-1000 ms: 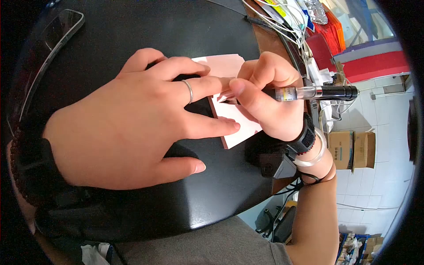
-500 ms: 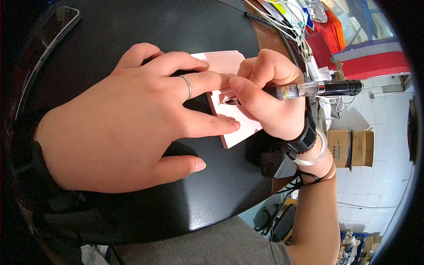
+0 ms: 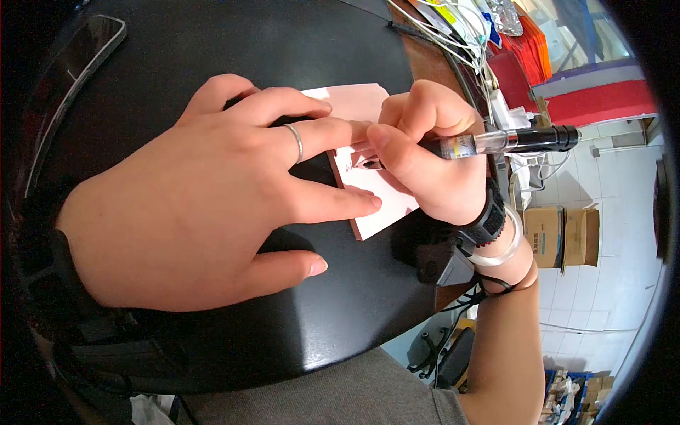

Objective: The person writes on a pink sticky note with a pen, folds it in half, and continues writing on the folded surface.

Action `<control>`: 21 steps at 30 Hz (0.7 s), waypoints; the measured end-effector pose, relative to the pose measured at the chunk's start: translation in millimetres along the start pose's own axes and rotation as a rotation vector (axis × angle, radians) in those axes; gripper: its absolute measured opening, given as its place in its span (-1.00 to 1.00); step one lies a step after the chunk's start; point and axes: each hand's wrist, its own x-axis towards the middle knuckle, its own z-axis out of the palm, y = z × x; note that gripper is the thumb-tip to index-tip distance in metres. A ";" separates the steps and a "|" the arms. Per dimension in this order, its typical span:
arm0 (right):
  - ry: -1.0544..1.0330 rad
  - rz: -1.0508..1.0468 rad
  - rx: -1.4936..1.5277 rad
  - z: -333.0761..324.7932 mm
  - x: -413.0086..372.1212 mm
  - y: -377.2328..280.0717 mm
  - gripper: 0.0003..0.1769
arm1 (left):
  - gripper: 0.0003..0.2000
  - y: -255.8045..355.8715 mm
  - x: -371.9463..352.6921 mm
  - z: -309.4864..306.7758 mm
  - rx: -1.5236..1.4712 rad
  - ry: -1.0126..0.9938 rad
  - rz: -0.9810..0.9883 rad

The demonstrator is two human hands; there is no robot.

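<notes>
A pink notepad point(image 3: 386, 202) lies on the black tabletop, partly covered by both hands. My left hand point(image 3: 205, 191), with a ring on one finger, lies spread, its fingertips resting on the pad. My right hand point(image 3: 432, 152) is closed round a pen point(image 3: 496, 142) with a clear barrel and black end. The pen's tip side points down at the pad near small dark marks point(image 3: 352, 168); the tip itself is hard to make out. A black band and a pale bracelet circle my right wrist.
A phone point(image 3: 78, 78) lies at the upper left of the black table point(image 3: 333, 304). White cables point(image 3: 467, 49) and packets crowd the upper right, beside an orange stack point(image 3: 528, 53). Cardboard boxes point(image 3: 559, 237) stand by the tiled wall. A chair point(image 3: 453, 354) is below.
Both hands and the pad appear very slightly shifted left in view. The left hand stays spread on the pad, and the right hand keeps its hold on the pen.
</notes>
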 end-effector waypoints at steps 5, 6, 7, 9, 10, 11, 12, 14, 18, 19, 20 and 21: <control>0.029 -0.006 -0.072 -2.5 0.8 0.7 -0.66 | -0.50 -2.4 -5.1 3.5 -0.060 0.026 -0.012; 0.024 0.009 -0.062 -1.8 1.0 -0.3 -0.66 | -0.50 -2.8 -5.3 3.7 -0.062 0.031 -0.009; 0.023 0.009 -0.062 -0.9 0.9 -0.5 -0.66 | -0.50 -3.0 -5.6 3.8 -0.063 0.036 -0.007; 0.025 0.008 -0.007 0.7 0.4 -0.4 -0.67 | -0.50 -3.0 -5.5 3.8 -0.066 0.033 -0.009; 0.025 0.008 -0.006 0.8 0.6 -0.6 -0.67 | -0.50 -3.0 -5.3 3.6 -0.069 0.029 -0.011; 0.039 0.013 -0.019 1.0 0.9 -0.9 -0.67 | -0.50 -3.1 -5.3 3.6 -0.069 0.029 -0.013; 0.054 0.019 -0.032 0.8 1.0 -0.9 -0.67 | -0.50 -3.2 -5.1 3.8 -0.069 0.030 -0.012; 0.042 0.013 -0.062 -1.5 0.7 1.2 -0.67 | -0.50 -3.2 -5.3 4.1 -0.070 0.030 -0.013; 0.041 0.033 -0.026 0.0 -0.4 -0.1 -0.67 | -0.50 -4.1 -5.9 4.1 -0.078 0.029 -0.007; 0.039 0.034 -0.024 0.7 -0.2 0.4 -0.67 | -0.50 -4.3 -6.2 4.1 -0.076 0.034 -0.004; 0.030 0.013 -0.008 0.9 -0.1 1.1 -0.67 | -0.50 -4.3 -6.4 3.8 -0.076 0.034 -0.006; 0.021 -0.007 0.007 0.7 -0.2 1.5 -0.68 | -0.50 -4.0 -6.2 3.4 -0.076 0.030 -0.007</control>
